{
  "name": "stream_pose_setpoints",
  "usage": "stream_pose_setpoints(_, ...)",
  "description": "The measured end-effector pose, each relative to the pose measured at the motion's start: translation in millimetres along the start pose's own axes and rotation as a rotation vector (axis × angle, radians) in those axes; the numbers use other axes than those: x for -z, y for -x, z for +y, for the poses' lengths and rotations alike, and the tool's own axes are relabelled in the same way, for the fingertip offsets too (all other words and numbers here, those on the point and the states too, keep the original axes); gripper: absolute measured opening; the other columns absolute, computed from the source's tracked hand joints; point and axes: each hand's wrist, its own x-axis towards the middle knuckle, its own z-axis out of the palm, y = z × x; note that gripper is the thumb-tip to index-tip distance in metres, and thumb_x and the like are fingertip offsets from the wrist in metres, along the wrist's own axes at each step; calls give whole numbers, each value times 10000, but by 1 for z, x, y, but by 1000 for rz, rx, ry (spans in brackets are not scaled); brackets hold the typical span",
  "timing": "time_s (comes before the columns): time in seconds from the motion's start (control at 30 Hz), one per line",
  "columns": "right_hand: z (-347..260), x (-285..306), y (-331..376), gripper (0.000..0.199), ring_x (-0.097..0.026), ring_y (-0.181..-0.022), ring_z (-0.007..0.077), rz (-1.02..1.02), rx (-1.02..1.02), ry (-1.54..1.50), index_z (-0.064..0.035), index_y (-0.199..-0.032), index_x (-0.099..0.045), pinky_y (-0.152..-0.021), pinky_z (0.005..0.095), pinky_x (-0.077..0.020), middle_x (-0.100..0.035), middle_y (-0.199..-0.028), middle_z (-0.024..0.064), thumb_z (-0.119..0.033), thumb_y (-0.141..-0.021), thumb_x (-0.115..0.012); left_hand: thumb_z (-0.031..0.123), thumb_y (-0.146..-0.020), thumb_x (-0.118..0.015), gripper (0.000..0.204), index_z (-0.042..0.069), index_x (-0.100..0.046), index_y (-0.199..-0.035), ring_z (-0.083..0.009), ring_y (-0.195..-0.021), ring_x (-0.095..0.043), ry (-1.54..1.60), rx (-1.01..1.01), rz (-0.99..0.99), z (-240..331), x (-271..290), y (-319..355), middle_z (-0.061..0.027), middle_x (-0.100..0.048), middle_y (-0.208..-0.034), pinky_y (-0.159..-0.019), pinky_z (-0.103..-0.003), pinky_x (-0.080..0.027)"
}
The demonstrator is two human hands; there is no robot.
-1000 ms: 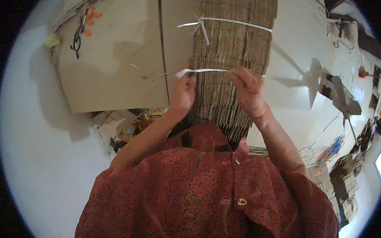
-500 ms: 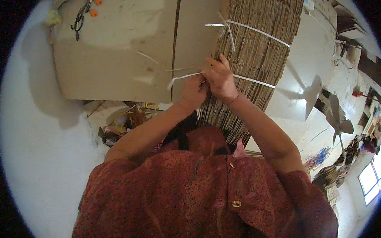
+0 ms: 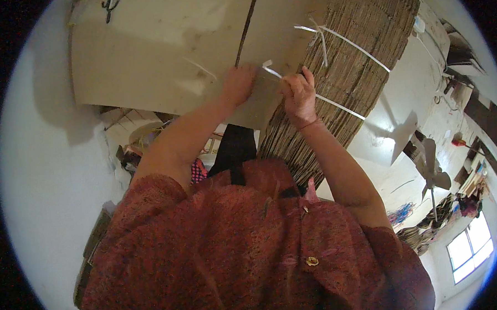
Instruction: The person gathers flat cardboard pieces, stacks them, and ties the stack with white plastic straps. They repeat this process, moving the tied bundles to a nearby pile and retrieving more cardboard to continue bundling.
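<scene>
A thick stack of brown corrugated cardboard (image 3: 346,54), edges facing up, has two white plastic straps around it. The far strap (image 3: 360,44) is knotted at the stack's left edge, with loose ends sticking out. My right hand (image 3: 300,97) is closed on the near strap (image 3: 340,106) at that same edge, and a short white strap end points up and left from its fingers. My left hand (image 3: 240,84), smeared by motion, is apart from it to the left, above the flat cardboard. Its fingers cannot be made out.
Large flat cardboard sheets (image 3: 145,65) lie left of the stack, with a dark pair of scissors (image 3: 110,6) at the far left. A fan (image 3: 432,169) stands on the right. Blue tangled strands (image 3: 401,214) lie beyond it, near a bright window (image 3: 470,249).
My left hand has left the right hand and moved left and away from me. My right hand stays at the near strap, whose loose end now points up and left.
</scene>
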Motion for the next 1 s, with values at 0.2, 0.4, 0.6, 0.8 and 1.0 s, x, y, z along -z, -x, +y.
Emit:
stream_pose_setpoints(0.2,4,4,4,155,-554,-742,271,-68,71,84,-50,-853,-505,-856,471,-354,-570,-762,89,-13,-717,-567,64,-711,-521,240,50,-456,-942,-374,-691,-542,330,32,264,-15,-10,-40,-178,-535,-729,-569,-454,-410)
stream_pose_setpoints(0.4,-1,1,1,163,-552,-755,265,-42,-4,70,-49,-858,-510,-856,472,-352,-567,-767,86,-6,-710,-564,112,-749,-491,118,15,-544,-791,-348,-700,-576,289,14,149,-18,29,-60,-192,-586,-757,-606,-426,-448)
stream_pose_setpoints(0.6,3,-4,0,167,-535,-810,242,-117,30,245,-79,-856,-549,-873,457,-325,-571,-766,63,-58,-692,-574,243,-785,-505,260,-12,-551,-795,-271,-585,-524,663,-167,-228,10,60,16,-163,-555,-681,-562,-386,-409)
stream_pose_setpoints(0.8,-10,17,-10,165,-524,-870,219,-346,44,202,-126,-845,-601,-899,453,-279,-587,-785,15,-103,-682,-597,288,-851,-483,267,42,-578,-895,-127,-670,-501,1497,-126,-505,11,133,18,-50,-583,-789,-615,-289,-420)
stream_pose_setpoints(1.0,-6,15,-12,145,-523,-876,182,-334,20,124,-160,-755,-633,-901,449,-278,-593,-764,-27,-91,-628,-625,190,-824,-513,304,75,-534,-1104,-111,-777,-499,1279,-124,-304,-12,85,-7,-45,-561,-964,-699,-257,-414)
